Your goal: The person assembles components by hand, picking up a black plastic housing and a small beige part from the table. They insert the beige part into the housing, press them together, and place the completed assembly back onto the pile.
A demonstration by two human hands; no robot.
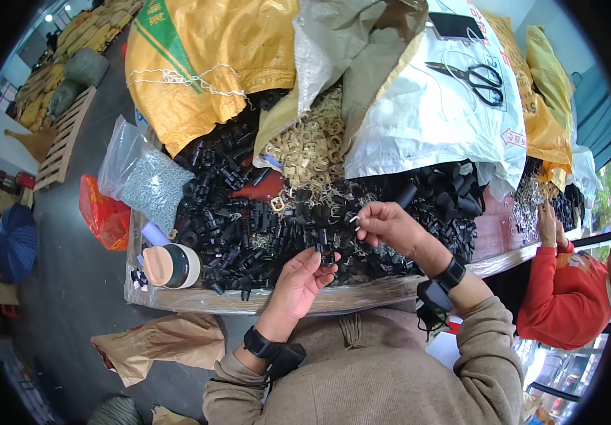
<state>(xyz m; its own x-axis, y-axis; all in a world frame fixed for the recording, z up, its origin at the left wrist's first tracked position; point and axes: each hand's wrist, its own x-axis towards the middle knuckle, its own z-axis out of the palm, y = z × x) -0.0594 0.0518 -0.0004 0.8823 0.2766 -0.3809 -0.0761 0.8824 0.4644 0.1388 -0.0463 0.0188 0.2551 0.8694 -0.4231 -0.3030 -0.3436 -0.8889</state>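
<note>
My left hand is closed around a small black plastic part, held upright between thumb and fingers above the front of the table. Just to its right and a little farther off, my right hand pinches a small shiny metal piece, whose exact shape is too small to make out. The two held pieces are apart. Around and beneath both hands lies a heap of black plastic parts. Beyond them, cream-coloured plastic clips spill from a sack, with small metal pieces scattered at the foot of that pile.
Woven sacks line the back; scissors and a phone lie on a white one. At left stand a bag of grey pellets and a lidded jar. A person in red works at right.
</note>
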